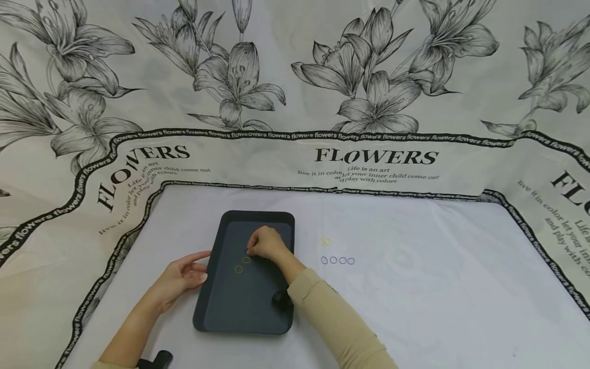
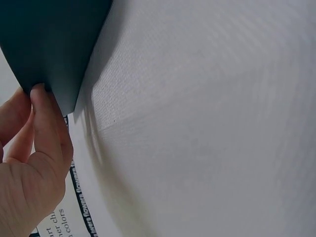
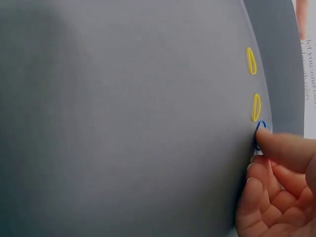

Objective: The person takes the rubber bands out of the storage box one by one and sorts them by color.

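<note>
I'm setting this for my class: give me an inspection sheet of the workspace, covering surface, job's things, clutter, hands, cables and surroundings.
Surface: white cloth, creased in places.
Job's things: dark rectangular tray with two yellow rings in it and one blue ring near them; right of the tray in the head view, two more yellow rings and four blue rings in a row.
Clutter: nothing seen beyond a tiny dark speck.
Hands: left hand touches the tray's left edge; right hand pinches the single blue ring.
Cables: nothing seen.
Surroundings: flower-printed fabric with FLOWERS lettering.
</note>
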